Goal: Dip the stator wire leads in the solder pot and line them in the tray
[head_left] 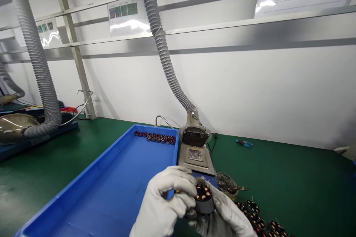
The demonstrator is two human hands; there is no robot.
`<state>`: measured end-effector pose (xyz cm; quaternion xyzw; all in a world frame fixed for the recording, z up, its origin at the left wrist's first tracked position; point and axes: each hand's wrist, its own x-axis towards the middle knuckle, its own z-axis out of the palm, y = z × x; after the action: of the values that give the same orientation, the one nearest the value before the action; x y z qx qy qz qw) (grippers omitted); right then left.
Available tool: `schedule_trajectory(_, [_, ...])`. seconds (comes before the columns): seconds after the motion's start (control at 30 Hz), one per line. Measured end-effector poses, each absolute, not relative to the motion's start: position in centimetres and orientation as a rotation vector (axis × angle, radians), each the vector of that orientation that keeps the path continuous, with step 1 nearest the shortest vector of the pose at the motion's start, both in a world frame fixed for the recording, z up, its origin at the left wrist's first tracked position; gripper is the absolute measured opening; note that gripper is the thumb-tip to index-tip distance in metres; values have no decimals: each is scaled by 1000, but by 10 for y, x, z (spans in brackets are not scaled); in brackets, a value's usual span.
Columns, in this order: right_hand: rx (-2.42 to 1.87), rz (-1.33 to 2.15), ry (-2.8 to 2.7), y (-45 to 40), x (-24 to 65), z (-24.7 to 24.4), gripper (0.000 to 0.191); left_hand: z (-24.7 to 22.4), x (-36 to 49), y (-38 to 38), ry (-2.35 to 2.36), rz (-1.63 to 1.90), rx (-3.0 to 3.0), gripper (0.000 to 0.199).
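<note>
White gloves cover both hands, which are close together at the bottom centre. Between them is a round dark part with copper-coloured spots on its top and a grey outer ring. My left hand has its fingers bent against the part's left side. My right hand wraps round the part from the right and below. Some fingertips are hidden behind the part. Just beyond the hands stands a metal plate device with a patterned square on top.
A large blue tray holds rows of small round parts at its far end. Similar parts lie at the lower right, near a round container. A hose hangs above the device. Pliers lie on the green table.
</note>
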<state>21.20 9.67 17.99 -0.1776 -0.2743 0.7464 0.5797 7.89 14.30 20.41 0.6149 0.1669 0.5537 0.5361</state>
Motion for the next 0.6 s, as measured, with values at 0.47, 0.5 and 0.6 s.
schedule_trajectory(0.47, [-376,1749,-645,99,216,176,31,211,78,141,508,1177,1360,28])
schedule_trajectory(0.5, [-381,1756,-652,101,216,174,30,207,79,141,455,1234,1386,30])
schedule_trajectory(0.6, [-385,1796,-670,107,218,169,27,195,71,145,404,1384,1430,31])
